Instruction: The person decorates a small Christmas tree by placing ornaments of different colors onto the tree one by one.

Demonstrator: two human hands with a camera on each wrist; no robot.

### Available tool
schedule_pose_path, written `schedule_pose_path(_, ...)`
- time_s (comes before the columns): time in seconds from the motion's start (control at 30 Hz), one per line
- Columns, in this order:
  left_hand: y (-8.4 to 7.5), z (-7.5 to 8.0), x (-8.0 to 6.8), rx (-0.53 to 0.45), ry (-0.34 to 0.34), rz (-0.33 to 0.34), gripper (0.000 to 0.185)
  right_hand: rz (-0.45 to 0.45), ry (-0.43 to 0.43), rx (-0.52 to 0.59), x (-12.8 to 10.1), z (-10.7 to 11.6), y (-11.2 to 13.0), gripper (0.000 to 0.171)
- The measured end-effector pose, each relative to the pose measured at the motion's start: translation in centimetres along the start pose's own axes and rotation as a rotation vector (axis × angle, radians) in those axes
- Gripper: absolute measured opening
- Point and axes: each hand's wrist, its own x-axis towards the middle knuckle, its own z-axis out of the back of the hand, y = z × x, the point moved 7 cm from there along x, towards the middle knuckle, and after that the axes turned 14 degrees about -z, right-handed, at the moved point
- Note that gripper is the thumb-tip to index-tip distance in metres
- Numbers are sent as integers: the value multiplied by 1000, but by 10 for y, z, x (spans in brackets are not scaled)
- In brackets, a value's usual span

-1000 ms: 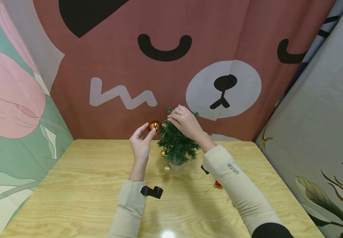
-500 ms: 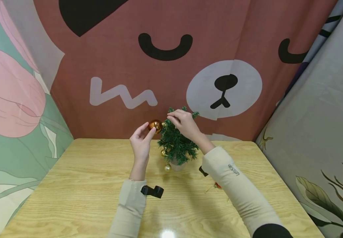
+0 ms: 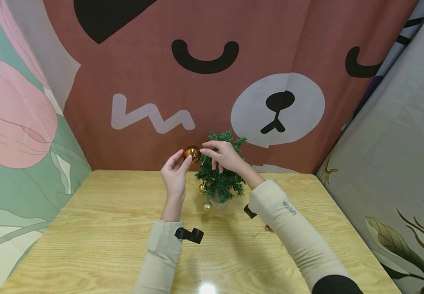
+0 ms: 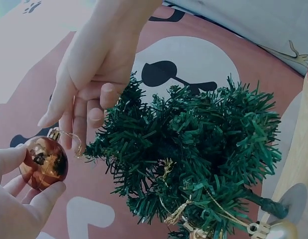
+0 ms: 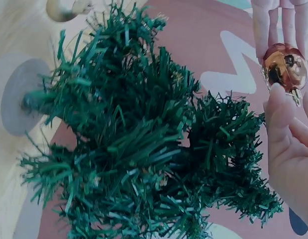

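Head view: left hand (image 3: 175, 173) pinching bauble (image 3: 192, 153)

Tree (image 3: 219, 179) on table (image 3: 87, 245), centre rear; bauble (image 3: 192, 153) left of treetop; curtain (image 3: 142, 81) behind.

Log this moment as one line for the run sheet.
left hand: pinching copper bauble | right hand: fingers at bauble's gold hanging loop | mini Christmas tree: upright on table, two gold baubles hung low
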Motion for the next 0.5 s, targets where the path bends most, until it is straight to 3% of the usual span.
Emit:
schedule_pose_path(0.27,0,0,1,-8,-23,-5,33,-53,76,236,6,-3,-7,36)
schedule_pose_path(0.5,-1,3,0,-10,-58,-8,32,-79,25,227,6,-2,-9,22)
